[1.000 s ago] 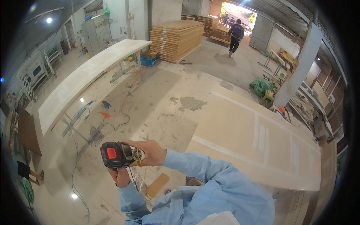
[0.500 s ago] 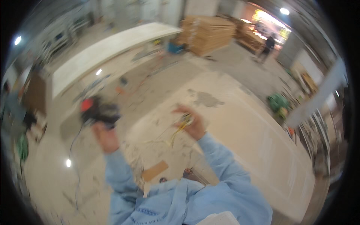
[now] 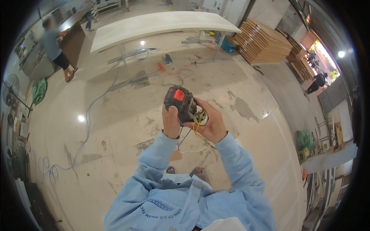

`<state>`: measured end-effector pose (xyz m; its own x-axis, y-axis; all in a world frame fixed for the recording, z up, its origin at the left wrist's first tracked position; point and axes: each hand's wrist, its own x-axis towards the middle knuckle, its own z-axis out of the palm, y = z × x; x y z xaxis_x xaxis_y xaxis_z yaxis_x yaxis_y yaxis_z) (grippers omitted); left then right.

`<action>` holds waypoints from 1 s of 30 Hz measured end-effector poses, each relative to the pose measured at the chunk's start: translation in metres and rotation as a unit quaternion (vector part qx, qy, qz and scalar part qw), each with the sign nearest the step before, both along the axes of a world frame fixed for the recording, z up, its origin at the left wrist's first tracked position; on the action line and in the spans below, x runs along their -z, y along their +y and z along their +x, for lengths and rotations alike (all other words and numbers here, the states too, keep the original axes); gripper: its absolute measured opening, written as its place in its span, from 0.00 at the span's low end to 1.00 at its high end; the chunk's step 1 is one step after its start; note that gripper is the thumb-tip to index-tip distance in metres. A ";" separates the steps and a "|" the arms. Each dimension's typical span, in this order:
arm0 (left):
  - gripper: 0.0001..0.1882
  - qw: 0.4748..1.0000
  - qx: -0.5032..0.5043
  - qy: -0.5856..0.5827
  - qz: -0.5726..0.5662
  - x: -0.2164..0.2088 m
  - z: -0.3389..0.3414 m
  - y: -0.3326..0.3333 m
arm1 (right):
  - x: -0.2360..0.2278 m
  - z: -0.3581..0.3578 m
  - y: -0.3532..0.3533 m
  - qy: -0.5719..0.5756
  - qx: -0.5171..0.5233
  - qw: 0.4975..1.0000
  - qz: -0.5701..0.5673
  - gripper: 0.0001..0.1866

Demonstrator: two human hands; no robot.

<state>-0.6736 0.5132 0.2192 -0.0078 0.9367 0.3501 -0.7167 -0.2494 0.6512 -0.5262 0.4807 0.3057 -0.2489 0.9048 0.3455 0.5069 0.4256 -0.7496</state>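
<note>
In front of my chest, my left hand (image 3: 172,120) is closed round a black cordless power tool (image 3: 179,103) with a red patch on its battery end. My right hand (image 3: 212,122) meets it from the other side, its thumb and fingertips against the tool. Within that hand sits a small round whitish piece (image 3: 200,118) with thin yellow wires or cord (image 3: 197,129) looped on it and trailing below. The front end of the tool is hidden behind the battery and my fingers.
A long white panel (image 3: 165,25) lies on metal stands ahead. A large pale board (image 3: 266,154) stretches along my right. A blue hose (image 3: 88,127) snakes over the floor at left. Stacked brown boards (image 3: 264,42) stand far right. A co-worker (image 3: 54,44) is at a brown panel, far left.
The tool in my left hand has moved right and met my right hand, which has shifted slightly right. My view has turned left, showing more of the floor and the person there.
</note>
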 end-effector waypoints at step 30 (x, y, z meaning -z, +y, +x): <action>0.30 0.933 0.161 -0.101 -0.306 0.031 -0.018 -0.010 | 0.053 0.010 0.041 0.010 -0.026 1.000 -0.005 0.46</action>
